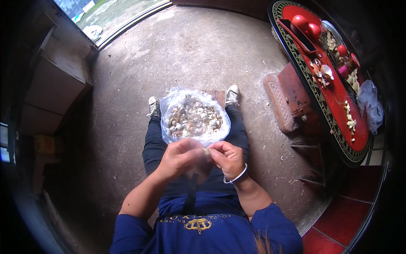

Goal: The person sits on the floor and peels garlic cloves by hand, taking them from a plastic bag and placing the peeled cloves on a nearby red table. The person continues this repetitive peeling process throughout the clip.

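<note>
Both hands meet above my lap, fingertips pinched together around a small pale piece, which looks like a garlic clove. My left hand grips one side of it with thumb and fingers. On the other side my right hand, with a white bracelet at the wrist, pinches it too. Just beyond the hands, between my legs, a clear plastic bag lies spread wide. Inside it are many garlic bulbs and cloves mixed with loose papery skins. My fingers partly cover the piece.
To the right, a red table with a patterned black rim bears peeled cloves, eggshells, a phone, round red fruits, a lidded jar and a plastic bag. Cabinets stand left; a doorway opens at upper left.
</note>
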`<state>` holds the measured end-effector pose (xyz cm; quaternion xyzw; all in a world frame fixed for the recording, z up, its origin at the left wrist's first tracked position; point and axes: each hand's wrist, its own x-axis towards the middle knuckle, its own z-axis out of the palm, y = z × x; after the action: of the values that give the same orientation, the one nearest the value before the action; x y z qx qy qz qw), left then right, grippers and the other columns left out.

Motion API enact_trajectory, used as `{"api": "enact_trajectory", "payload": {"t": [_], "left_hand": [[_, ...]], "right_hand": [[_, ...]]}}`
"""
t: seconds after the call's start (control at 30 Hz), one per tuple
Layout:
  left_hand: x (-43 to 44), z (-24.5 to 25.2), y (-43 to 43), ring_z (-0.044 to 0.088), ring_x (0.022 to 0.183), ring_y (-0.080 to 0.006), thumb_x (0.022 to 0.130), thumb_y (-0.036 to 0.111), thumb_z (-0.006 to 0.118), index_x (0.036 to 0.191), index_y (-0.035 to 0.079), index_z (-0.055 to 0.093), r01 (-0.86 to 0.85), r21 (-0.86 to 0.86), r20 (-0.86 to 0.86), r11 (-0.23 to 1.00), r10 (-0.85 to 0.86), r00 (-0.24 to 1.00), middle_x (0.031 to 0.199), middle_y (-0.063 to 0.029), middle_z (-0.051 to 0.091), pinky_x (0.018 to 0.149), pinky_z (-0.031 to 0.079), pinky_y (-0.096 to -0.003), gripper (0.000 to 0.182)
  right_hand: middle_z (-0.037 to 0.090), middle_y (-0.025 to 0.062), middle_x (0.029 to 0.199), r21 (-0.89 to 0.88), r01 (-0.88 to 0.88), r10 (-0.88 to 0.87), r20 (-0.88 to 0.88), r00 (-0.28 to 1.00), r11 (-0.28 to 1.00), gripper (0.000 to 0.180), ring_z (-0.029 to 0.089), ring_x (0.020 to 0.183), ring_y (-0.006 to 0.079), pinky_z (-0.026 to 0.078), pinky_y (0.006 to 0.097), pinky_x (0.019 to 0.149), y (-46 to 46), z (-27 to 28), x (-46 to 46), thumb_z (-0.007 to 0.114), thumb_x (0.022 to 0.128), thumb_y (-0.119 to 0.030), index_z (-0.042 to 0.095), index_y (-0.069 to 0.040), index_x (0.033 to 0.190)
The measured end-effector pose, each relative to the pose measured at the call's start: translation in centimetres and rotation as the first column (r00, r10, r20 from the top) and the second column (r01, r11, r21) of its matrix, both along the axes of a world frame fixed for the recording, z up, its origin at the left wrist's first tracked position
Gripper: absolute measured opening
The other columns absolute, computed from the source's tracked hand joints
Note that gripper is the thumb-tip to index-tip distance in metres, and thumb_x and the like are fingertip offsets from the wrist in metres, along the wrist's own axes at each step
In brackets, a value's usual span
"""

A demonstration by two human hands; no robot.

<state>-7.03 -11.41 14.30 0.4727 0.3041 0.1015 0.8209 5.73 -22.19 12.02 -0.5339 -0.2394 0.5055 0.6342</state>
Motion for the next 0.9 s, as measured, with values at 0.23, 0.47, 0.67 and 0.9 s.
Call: {"api": "enact_trajectory", "payload": {"t": [0.23,0.47,0.67,0.9], "left_hand": [[0.3,-0.2,-0.8,0.038,0.048,-0.0031,0.079,0.014,0.058,0.086,0.002,0.052,-0.138,-0.097,0.027,0.986,0.141,0.990,0.062,0.0024,0.046,0.040,0.031,-0.0157,0.015],[0.8,-0.7,-1.8,0.050,0.057,-0.0059,0.080,0.011,0.057,0.088,0.001,0.052,-0.216,0.339,0.104,0.916,0.192,0.976,0.073,-0.0053,0.058,0.045,0.035,-0.0154,0.014],[0.5,-0.8,-1.3,0.053,0.064,-0.0099,0.077,0.005,0.058,0.081,-0.002,0.056,-0.139,0.739,0.124,0.659,0.070,0.990,0.070,-0.0049,0.057,0.056,0.040,-0.0188,0.008],[0.2,-0.1,-0.5,0.057,0.062,-0.0246,0.069,0.009,0.062,0.077,0.003,0.058,0.014,0.876,0.003,0.482,-0.034,0.999,0.069,-0.0105,0.056,0.055,0.045,-0.0300,0.011]], "right_hand": [[0.058,0.0036,0.070,-0.023,0.063,-0.066,-0.167,0.984,0.998,0.015,0.049,0.056,0.0043,0.039,0.0164,0.050,1.0,-0.6,-0.3,0.055,0.081,-0.010,0.056,0.002,0.089],[0.057,0.0031,0.067,0.115,0.135,-0.097,-0.289,0.952,0.984,0.012,0.043,0.048,0.0022,0.032,0.0140,0.042,0.8,-0.1,-1.0,0.057,0.079,-0.008,0.055,-0.002,0.089],[0.054,0.0028,0.061,0.028,0.160,-0.144,-0.292,0.945,0.987,0.008,0.039,0.041,0.0027,0.029,0.0148,0.036,0.5,0.4,-0.6,0.056,0.079,-0.007,0.053,-0.002,0.084],[0.053,0.0021,0.061,0.028,0.028,-0.024,-0.111,0.994,0.999,0.009,0.039,0.042,0.0015,0.029,0.0141,0.037,0.1,0.5,0.0,0.056,0.080,-0.009,0.054,-0.001,0.084]]}}
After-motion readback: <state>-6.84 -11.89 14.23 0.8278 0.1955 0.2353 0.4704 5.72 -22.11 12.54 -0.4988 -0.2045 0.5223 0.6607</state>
